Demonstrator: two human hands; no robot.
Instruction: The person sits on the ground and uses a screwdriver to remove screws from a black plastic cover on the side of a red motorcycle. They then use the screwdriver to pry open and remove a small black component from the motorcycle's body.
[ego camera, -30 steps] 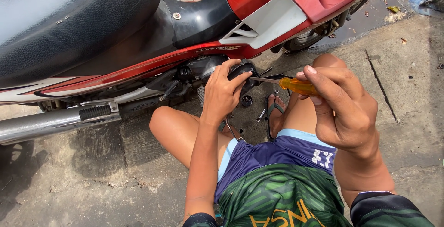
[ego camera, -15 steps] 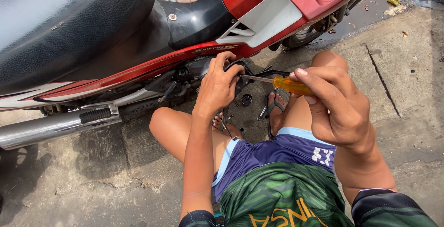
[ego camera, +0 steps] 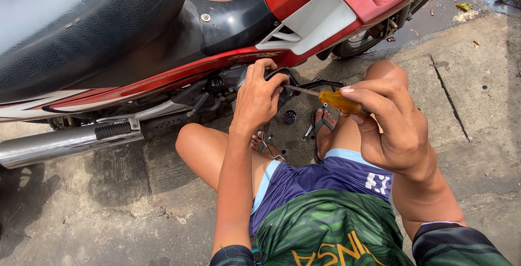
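Person squats on concrete ground beside a red motorbike. Right hand, grip clamped on the amber handle of a screwdriver; thin shaft runs left, tip at the black engine cover low on the bike, under the red panel. Left hand rests on that cover, fingers curled over its edge, grip closed on it. Silver exhaust lies well to the left. Small loose parts sit on the ground between the sandalled feet.

Judgement: screwdriver is light and stiff; plastic handle may be slick if oily, best held full-fist at the handle. Cover looks rigid, probably greasy; hold by its rim
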